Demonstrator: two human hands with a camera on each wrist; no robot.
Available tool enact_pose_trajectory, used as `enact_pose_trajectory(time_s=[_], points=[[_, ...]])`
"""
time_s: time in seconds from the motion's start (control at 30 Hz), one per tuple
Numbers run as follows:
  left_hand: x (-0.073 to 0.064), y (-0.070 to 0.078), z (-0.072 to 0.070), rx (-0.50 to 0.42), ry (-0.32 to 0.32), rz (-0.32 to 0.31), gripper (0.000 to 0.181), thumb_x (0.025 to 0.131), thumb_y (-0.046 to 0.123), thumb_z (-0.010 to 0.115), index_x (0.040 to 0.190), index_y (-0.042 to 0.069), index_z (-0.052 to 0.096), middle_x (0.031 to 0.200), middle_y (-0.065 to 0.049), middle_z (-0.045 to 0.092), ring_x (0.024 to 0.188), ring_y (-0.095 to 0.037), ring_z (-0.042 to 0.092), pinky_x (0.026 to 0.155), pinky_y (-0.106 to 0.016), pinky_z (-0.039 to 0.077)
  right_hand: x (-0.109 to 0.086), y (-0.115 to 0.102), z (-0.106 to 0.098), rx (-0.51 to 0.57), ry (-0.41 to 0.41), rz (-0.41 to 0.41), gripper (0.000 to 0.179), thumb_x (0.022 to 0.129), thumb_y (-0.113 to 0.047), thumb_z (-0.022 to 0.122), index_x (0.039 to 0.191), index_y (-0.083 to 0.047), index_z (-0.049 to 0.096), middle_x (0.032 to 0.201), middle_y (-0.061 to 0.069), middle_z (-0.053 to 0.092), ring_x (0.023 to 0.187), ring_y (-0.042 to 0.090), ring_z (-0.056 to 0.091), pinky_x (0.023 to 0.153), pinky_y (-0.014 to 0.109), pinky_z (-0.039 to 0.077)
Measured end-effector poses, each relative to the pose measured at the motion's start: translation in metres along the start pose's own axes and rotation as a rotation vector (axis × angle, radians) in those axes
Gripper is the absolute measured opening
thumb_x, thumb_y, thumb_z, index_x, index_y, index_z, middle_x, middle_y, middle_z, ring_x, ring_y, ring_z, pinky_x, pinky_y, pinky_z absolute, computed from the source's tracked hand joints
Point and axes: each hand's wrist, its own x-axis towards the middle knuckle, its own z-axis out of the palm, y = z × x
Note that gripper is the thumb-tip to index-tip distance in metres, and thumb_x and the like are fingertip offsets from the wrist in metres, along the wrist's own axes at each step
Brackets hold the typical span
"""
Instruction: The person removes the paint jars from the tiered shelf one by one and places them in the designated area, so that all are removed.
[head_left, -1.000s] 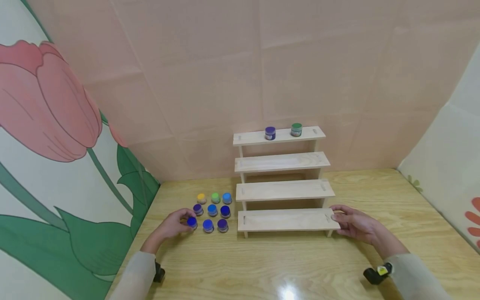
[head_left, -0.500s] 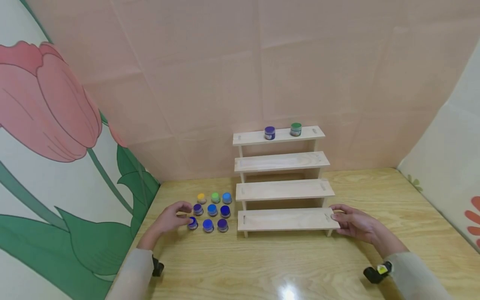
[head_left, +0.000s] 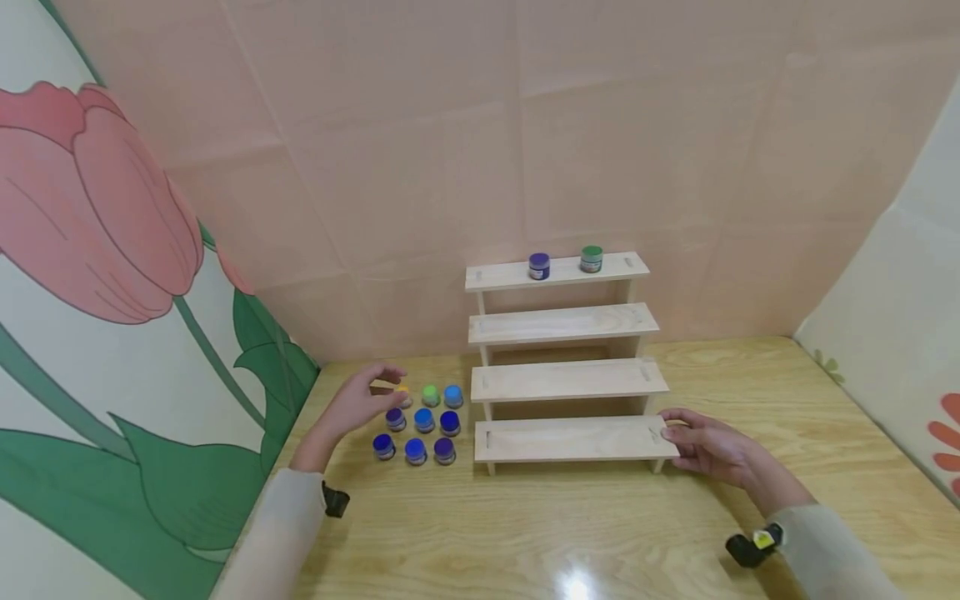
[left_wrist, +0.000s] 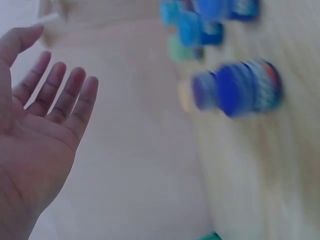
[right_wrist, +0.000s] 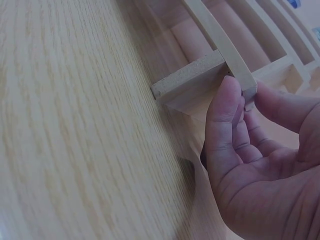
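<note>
My left hand (head_left: 358,406), fingers spread and holding nothing in the left wrist view, hovers at the back left of a cluster of small lidded paint jars. Its fingertips overlap the yellow-lidded jar (head_left: 403,391) in the head view. Beside that jar stand a light-green-lidded jar (head_left: 430,395) and a light-blue-lidded one (head_left: 453,396). The dark-blue-lidded jar (head_left: 384,447) stands at the front left corner. With thumb and fingers my right hand (right_wrist: 265,160) pinches the right end of the lowest board (head_left: 577,439) of a wooden stepped shelf.
On the shelf's top board (head_left: 495,277) stand a purple-lidded jar (head_left: 539,267) and a green-lidded jar (head_left: 591,259). The shelf stands on a wood-grain table (head_left: 480,533) before a pinkish backdrop (head_left: 405,167). A tulip-painted panel (head_left: 97,217) borders the left.
My left hand has let go of the dark-blue-lidded jar at the front left and moved back to the yellow-lidded jar. The right hand stays on the lowest board.
</note>
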Motion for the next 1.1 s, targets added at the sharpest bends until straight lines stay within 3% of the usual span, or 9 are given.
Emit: enact_pose_trajectory(time_s=[0.13,0.33,0.53,0.77,0.93,1.1], points=[[0.013,0.019,0.005,-0.007,-0.003,0.075,0.034,0.095,0.022,0.073,0.125,0.009,0.062,0.127,-0.013,0.06,0.12,-0.038,0.057,0.101,-0.053,0.053,0.0,0.0,0.0,-0.002,0.005,0.0,0.025,0.107,-0.007,0.046,0.118,-0.027,0.058,0.105,-0.002,0.073,0.094,0.012,0.071,0.079,0.027,0.062],[0.032,0.039,0.013,-0.016,-0.007,0.127,0.032,0.095,0.02,0.073,0.123,0.01,0.063,0.124,-0.008,0.061,0.117,-0.03,0.058,0.101,-0.05,0.054,0.0,0.001,0.001,-0.002,0.017,0.007,0.024,0.107,-0.008,0.047,0.118,-0.028,0.057,0.105,-0.002,0.073,0.093,0.013,0.071,0.078,0.028,0.062],[0.048,0.056,0.022,-0.035,0.005,0.174,0.033,0.094,0.017,0.073,0.124,0.007,0.063,0.123,-0.012,0.062,0.119,-0.038,0.058,0.102,-0.053,0.053,0.001,0.002,0.001,-0.004,0.025,0.006,0.024,0.107,-0.008,0.048,0.118,-0.028,0.057,0.105,-0.002,0.073,0.093,0.013,0.071,0.078,0.028,0.062],[0.063,0.073,0.029,-0.037,0.003,0.185,0.035,0.094,0.017,0.073,0.126,0.006,0.062,0.123,-0.008,0.062,0.119,-0.034,0.059,0.102,-0.047,0.054,0.001,0.002,0.0,-0.001,0.021,0.0,0.026,0.107,-0.008,0.047,0.117,-0.028,0.059,0.105,-0.003,0.073,0.093,0.012,0.071,0.078,0.028,0.062],[0.077,0.086,0.031,-0.064,0.022,0.214,0.034,0.095,0.018,0.073,0.125,0.006,0.063,0.121,-0.01,0.062,0.119,-0.039,0.058,0.103,-0.05,0.052,0.0,0.002,0.0,0.002,0.013,-0.005,0.026,0.107,-0.007,0.047,0.117,-0.028,0.059,0.105,-0.003,0.073,0.093,0.012,0.071,0.078,0.027,0.062],[0.092,0.099,0.034,-0.078,0.031,0.267,0.034,0.094,0.016,0.072,0.124,0.003,0.062,0.125,-0.019,0.06,0.121,-0.042,0.056,0.105,-0.054,0.05,0.0,0.002,-0.001,0.006,-0.002,-0.015,0.027,0.107,-0.006,0.046,0.118,-0.027,0.059,0.105,-0.003,0.073,0.094,0.012,0.071,0.078,0.027,0.062]])
